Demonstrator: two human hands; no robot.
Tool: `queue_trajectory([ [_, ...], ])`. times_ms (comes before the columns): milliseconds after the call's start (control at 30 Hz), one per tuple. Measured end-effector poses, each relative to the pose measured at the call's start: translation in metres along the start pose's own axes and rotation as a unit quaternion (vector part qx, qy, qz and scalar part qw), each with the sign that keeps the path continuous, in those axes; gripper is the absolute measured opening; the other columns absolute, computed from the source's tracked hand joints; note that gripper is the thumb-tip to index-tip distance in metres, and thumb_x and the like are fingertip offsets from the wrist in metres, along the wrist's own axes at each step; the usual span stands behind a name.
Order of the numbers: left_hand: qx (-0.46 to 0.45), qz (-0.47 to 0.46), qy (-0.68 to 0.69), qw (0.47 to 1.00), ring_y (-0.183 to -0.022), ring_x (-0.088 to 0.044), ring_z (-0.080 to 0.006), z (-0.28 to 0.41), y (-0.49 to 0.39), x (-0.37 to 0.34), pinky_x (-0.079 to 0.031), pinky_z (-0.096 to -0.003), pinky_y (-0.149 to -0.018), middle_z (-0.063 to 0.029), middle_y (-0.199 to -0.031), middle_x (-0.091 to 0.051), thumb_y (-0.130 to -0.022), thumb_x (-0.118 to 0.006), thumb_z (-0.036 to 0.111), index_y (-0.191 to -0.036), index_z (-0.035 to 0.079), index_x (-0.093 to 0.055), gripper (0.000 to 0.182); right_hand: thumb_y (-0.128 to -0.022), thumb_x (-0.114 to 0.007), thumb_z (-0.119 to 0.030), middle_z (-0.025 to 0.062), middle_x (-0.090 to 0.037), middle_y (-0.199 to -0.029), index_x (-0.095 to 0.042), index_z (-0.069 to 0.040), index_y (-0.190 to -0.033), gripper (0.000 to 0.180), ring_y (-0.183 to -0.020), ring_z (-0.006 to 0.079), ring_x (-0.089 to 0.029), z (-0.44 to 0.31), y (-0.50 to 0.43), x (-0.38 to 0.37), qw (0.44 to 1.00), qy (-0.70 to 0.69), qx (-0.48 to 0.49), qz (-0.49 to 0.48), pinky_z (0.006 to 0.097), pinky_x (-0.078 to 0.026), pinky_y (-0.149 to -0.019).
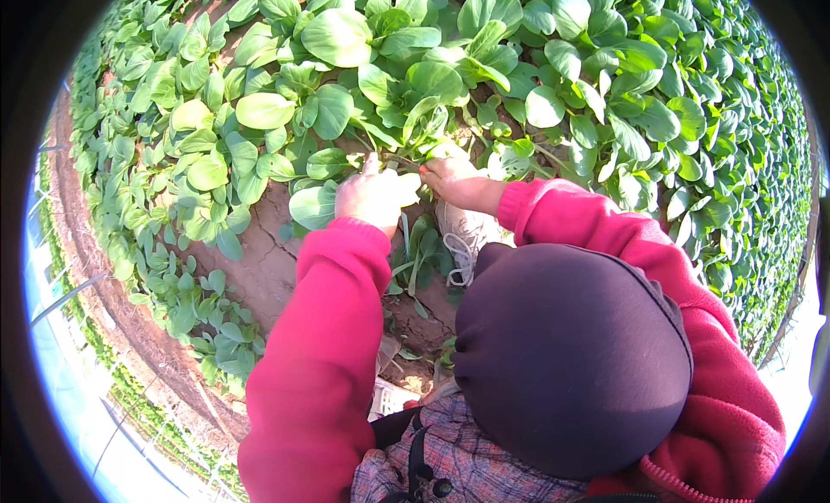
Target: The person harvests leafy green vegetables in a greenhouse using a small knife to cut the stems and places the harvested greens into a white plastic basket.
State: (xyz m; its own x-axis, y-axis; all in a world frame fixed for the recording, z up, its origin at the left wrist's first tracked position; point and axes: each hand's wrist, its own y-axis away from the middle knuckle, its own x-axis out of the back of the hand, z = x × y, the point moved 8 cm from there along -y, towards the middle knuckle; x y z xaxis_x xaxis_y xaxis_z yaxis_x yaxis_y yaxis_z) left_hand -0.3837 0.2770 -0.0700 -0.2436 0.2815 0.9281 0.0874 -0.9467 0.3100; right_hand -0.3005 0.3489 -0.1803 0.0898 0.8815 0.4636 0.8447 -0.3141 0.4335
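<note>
My left hand (371, 193) is low among leafy greens that look like pak choi (425, 91), its index finger extended. A pale yellow-green leaf (408, 188) lies against its fingers, and the thumb side is partly hidden. Close by on the right, my right hand (452, 180) has its fingers curled at the base of a plant. A small red-orange part (424, 169) shows at its fingertips; what it belongs to is unclear. Between the hands runs a thin dark strip (401, 158), too small to identify. Both arms wear bright pink-red sleeves.
Just below my right hand is a pale shoe (463, 237) with white laces. My dark-trousered knee (570, 360) covers the lower right. Cracked soil (262, 263) shows at left, with loose leaves (421, 253) beside the shoe. A white crate (391, 399) is partly visible below.
</note>
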Motion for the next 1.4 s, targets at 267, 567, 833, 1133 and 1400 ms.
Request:
queue_trajectory([
  [267, 0.119, 0.01, 0.06, 0.991, -0.098, -0.063, -0.0299, -0.046, 0.03, -0.055, -0.053, -0.0395, -0.08, -0.0085, -0.108, -0.063, -0.07, -0.073, 0.01, -0.095, 0.015, -0.064, 0.026, -0.094, -0.055, -0.028, 0.0221, -0.066, -0.084, -0.065, 0.0, -0.094, 0.029, -0.083, 0.0384, -0.064, -0.005, 0.014, 0.013, 0.998, -0.058, -0.027, -0.017, 0.0454, -0.049, -0.078],
  [567, 0.116, 0.075, 0.082, 0.987, -0.083, -0.065, -0.0316, -0.027, 0.037, -0.039, -0.053, -0.0418, -0.075, -0.0109, -0.108, -0.062, -0.065, -0.076, 0.011, -0.089, 0.01, -0.062, 0.027, -0.094, -0.053, -0.031, 0.0213, -0.068, -0.083, -0.067, -0.001, -0.094, 0.032, -0.084, 0.0388, -0.065, -0.012, 0.007, 0.0, 0.993, 0.104, 0.047, 0.03, 0.0449, -0.05, -0.082],
  [833, 0.193, 0.017, 0.073, 0.978, -0.086, -0.066, -0.031, -0.039, 0.03, -0.05, -0.054, -0.0405, -0.078, -0.0104, -0.108, -0.062, -0.067, -0.075, 0.012, -0.093, 0.009, -0.064, 0.028, -0.097, -0.052, -0.029, 0.0195, -0.065, -0.079, -0.064, 0.001, -0.097, 0.032, -0.069, 0.0354, -0.063, 0.005, 0.001, -0.02, 1.0, -0.02, -0.021, -0.009, 0.0446, -0.05, -0.069],
  [1133, 0.213, 0.093, 0.304, 0.924, -0.09, -0.067, -0.0229, -0.06, 0.063, -0.031, -0.053, -0.0336, -0.084, -0.0088, -0.103, -0.068, -0.073, -0.074, 0.013, -0.112, 0.003, -0.063, 0.041, -0.095, -0.061, -0.028, 0.0086, -0.067, -0.091, -0.066, -0.003, -0.103, 0.027, -0.078, 0.016, -0.058, -0.007, 0.034, 0.015, 0.977, -0.204, -0.045, -0.03, 0.0309, -0.048, -0.074],
  [1400, 0.24, 0.002, 0.715, 0.657, -0.096, -0.062, -0.0099, -0.009, 0.074, -0.016, -0.049, -0.0255, -0.088, -0.0035, -0.109, -0.067, -0.079, -0.077, 0.004, -0.126, -0.004, -0.057, 0.051, -0.091, -0.068, -0.023, -0.0017, -0.059, -0.078, -0.062, -0.004, -0.091, 0.019, -0.074, 0.0103, -0.053, -0.045, 0.049, 0.048, 0.921, -0.389, -0.013, -0.019, 0.0285, -0.046, -0.072],
])
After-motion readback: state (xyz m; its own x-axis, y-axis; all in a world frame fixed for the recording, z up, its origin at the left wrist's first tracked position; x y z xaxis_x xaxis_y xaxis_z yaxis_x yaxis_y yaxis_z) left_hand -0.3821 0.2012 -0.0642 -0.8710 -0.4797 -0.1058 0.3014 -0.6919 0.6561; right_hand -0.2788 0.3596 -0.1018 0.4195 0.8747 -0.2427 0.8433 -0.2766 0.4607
